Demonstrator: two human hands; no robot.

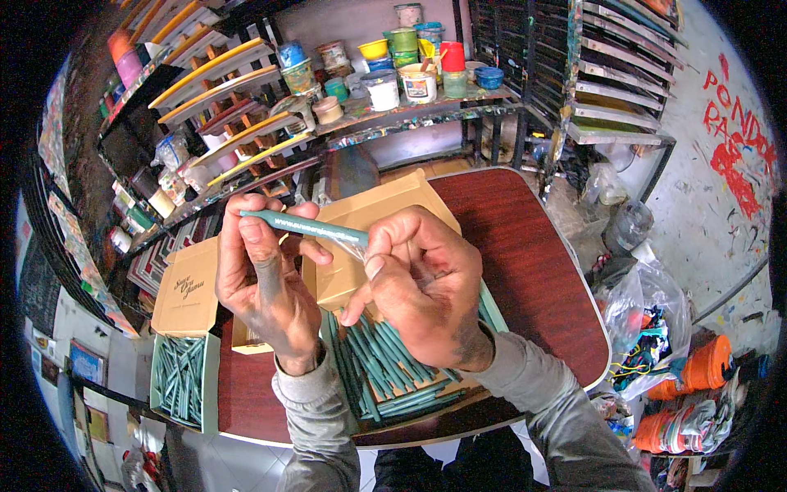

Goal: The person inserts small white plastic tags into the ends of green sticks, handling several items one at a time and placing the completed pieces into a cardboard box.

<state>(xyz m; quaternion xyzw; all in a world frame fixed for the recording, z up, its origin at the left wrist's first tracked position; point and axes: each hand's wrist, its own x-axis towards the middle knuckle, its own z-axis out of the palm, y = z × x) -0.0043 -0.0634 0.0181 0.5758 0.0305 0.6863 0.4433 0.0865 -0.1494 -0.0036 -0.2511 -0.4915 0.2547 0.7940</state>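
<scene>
A slim teal pen (305, 225) with white print is held up between my two hands above the table. My left hand (277, 291) pinches its left end between thumb and fingers. Closed round its right end is my right hand (430, 287), where a bit of clear plastic (351, 239) shows at the fingers. Below the hands stands an open cardboard box (393, 205) with its lid folded back. Many teal pens (381, 361) lie in it, partly hidden by my hands and sleeves. At the left, a second open cardboard box (187, 283) is full of similar teal pens (180, 369).
The boxes stand on a dark red-brown table (525, 271) with a pale rim. A smaller cardboard box (247, 339) sits between them, partly hidden. Paint tubs (383, 90) crowd a shelf behind. Plastic bags (656, 303) and orange rolls (697, 369) are to the right.
</scene>
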